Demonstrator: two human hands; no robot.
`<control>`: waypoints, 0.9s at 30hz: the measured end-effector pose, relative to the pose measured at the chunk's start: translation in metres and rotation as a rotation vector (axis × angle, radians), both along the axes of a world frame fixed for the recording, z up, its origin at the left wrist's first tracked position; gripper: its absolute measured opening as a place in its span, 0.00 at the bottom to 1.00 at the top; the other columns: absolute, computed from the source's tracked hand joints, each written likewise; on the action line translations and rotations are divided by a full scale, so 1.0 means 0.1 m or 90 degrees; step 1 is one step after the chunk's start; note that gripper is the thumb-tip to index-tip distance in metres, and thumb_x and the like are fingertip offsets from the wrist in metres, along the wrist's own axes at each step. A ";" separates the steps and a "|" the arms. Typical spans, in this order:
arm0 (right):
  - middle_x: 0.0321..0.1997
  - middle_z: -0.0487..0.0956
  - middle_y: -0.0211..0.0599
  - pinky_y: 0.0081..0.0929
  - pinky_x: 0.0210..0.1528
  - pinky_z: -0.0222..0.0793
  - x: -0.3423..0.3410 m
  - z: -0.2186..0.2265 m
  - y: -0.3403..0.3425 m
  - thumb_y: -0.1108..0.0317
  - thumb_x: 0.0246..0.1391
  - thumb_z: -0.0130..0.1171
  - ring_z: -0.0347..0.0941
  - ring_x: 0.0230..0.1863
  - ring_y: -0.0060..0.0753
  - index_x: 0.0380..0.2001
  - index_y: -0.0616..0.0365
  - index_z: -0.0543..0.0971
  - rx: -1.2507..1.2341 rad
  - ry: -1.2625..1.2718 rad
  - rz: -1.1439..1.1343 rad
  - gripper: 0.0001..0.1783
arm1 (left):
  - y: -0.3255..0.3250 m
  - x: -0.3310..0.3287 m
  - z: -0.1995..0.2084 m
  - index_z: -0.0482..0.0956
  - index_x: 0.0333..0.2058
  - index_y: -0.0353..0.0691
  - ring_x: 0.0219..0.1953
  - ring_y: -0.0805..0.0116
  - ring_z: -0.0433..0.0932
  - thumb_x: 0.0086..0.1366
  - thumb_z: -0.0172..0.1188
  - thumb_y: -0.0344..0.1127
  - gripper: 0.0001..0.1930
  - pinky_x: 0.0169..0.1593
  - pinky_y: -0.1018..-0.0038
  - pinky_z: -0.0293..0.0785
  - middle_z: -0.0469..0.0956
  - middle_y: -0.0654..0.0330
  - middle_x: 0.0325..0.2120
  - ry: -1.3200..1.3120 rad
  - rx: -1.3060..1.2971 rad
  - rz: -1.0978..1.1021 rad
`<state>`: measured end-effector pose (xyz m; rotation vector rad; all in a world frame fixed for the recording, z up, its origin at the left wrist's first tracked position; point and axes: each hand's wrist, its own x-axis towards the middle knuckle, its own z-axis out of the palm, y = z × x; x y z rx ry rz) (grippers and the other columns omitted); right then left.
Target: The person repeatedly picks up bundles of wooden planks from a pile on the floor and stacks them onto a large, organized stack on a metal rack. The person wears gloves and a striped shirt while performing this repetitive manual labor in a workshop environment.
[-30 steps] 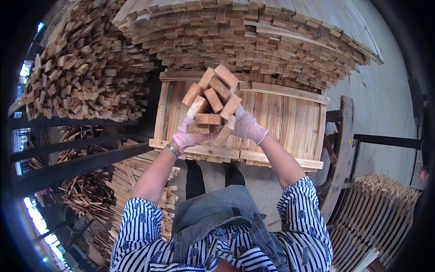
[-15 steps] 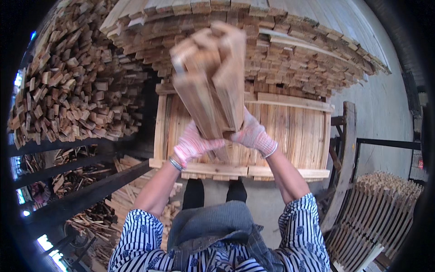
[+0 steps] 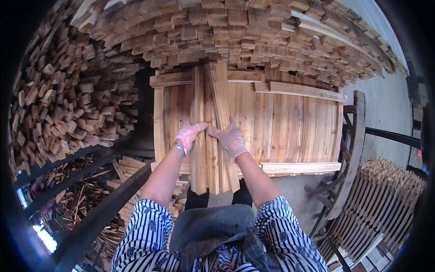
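A bundle of wooden strips (image 3: 210, 156) lies lengthwise across the left half of a plank-topped bench (image 3: 283, 122), its near ends jutting past the front edge and its far ends reaching toward the stacked lumber (image 3: 226, 27) behind. One strip at the right of the bundle leans askew. A worker's gloved left hand (image 3: 190, 134) and gloved right hand (image 3: 230, 138) clasp the bundle from either side, each grip partly closed on the wood, the digits nearly meeting over the top; the undersides of both hands are hidden. A band (image 3: 180, 148) circles the left wrist. A loose pale rail (image 3: 301, 168) lies along the bench's front edge, right of the bundle, with another batten (image 3: 308, 91) along the back. The worker wears striped sleeves (image 3: 149, 226) and a grey apron (image 3: 210, 229). Cut sticks (image 3: 77, 99) crowd the left, above dark bars (image 3: 99, 204) and scattered scrap (image 3: 86, 188); slats (image 3: 374, 199) stand bundled at lower right, beyond a stretch of grey floor (image 3: 285, 195).
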<state>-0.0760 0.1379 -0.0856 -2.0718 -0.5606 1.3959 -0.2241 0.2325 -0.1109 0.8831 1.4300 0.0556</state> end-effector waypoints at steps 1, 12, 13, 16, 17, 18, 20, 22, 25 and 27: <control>0.55 0.74 0.60 0.32 0.58 0.67 0.08 -0.08 -0.03 0.46 0.40 0.73 0.72 0.56 0.45 0.65 0.74 0.50 0.008 0.029 -0.016 0.62 | 0.05 0.12 0.08 0.46 0.63 0.20 0.58 0.59 0.70 0.52 0.72 0.45 0.53 0.61 0.68 0.65 0.70 0.40 0.55 -0.010 -0.008 -0.009; 0.60 0.68 0.65 0.37 0.61 0.64 0.92 -0.11 -0.44 0.46 0.48 0.63 0.69 0.59 0.54 0.66 0.65 0.54 -0.121 -0.228 0.033 0.51 | 0.00 0.04 0.06 0.41 0.67 0.28 0.66 0.53 0.58 0.56 0.67 0.45 0.52 0.66 0.66 0.58 0.56 0.42 0.65 0.078 -0.005 -0.080; 0.61 0.68 0.64 0.38 0.61 0.64 0.94 -0.15 -0.49 0.45 0.48 0.63 0.69 0.59 0.55 0.66 0.63 0.54 -0.137 -0.270 0.017 0.51 | -0.14 0.13 0.01 0.41 0.67 0.29 0.67 0.53 0.56 0.57 0.66 0.47 0.51 0.67 0.66 0.56 0.55 0.42 0.65 0.203 0.091 -0.164; 0.63 0.67 0.61 0.39 0.61 0.64 0.96 -0.24 -0.55 0.43 0.49 0.61 0.67 0.61 0.57 0.68 0.59 0.53 -0.186 -0.348 -0.040 0.50 | -0.29 0.48 0.07 0.42 0.67 0.32 0.69 0.52 0.50 0.58 0.60 0.56 0.51 0.70 0.66 0.46 0.52 0.42 0.66 0.517 0.273 -0.396; 0.64 0.65 0.60 0.39 0.61 0.63 1.01 -0.30 -0.55 0.43 0.49 0.61 0.66 0.62 0.56 0.68 0.58 0.53 -0.150 -0.353 -0.042 0.51 | -0.23 0.49 0.08 0.42 0.67 0.32 0.69 0.51 0.50 0.57 0.60 0.55 0.51 0.70 0.66 0.47 0.53 0.41 0.66 0.487 0.259 -0.374; 0.65 0.64 0.60 0.38 0.61 0.63 1.06 -0.36 -0.63 0.43 0.50 0.61 0.65 0.63 0.56 0.68 0.58 0.52 -0.122 -0.358 -0.041 0.51 | -0.21 0.49 0.10 0.42 0.67 0.32 0.69 0.50 0.50 0.57 0.61 0.54 0.51 0.70 0.66 0.47 0.53 0.41 0.66 0.454 0.237 -0.355; 0.67 0.61 0.59 0.39 0.62 0.62 1.02 -0.25 -0.63 0.42 0.51 0.60 0.62 0.64 0.56 0.68 0.58 0.51 -0.165 -0.440 0.021 0.51 | -0.14 0.38 0.18 0.41 0.68 0.33 0.68 0.50 0.53 0.56 0.62 0.47 0.50 0.69 0.68 0.50 0.54 0.40 0.65 0.333 0.197 -0.293; 0.66 0.62 0.58 0.42 0.62 0.62 0.85 -0.02 -0.57 0.41 0.50 0.59 0.64 0.63 0.56 0.68 0.59 0.51 -0.064 -0.594 0.063 0.51 | -0.01 0.04 -0.01 0.40 0.68 0.32 0.67 0.52 0.55 0.55 0.64 0.42 0.51 0.68 0.68 0.52 0.54 0.40 0.65 0.175 0.157 -0.183; 0.60 0.67 0.57 0.40 0.61 0.66 0.49 0.08 -0.68 0.55 0.51 0.64 0.67 0.59 0.56 0.64 0.62 0.58 0.202 -0.602 0.076 0.42 | 0.14 -0.18 0.02 0.39 0.68 0.33 0.63 0.55 0.63 0.51 0.70 0.34 0.55 0.65 0.69 0.58 0.61 0.40 0.62 0.034 0.095 -0.108; 0.57 0.71 0.57 0.42 0.61 0.65 0.13 0.13 -0.69 0.62 0.48 0.66 0.66 0.60 0.57 0.59 0.64 0.65 0.303 -0.438 0.036 0.36 | 0.25 -0.38 0.01 0.38 0.68 0.33 0.60 0.57 0.68 0.50 0.72 0.34 0.56 0.63 0.69 0.63 0.66 0.41 0.59 -0.070 0.030 -0.049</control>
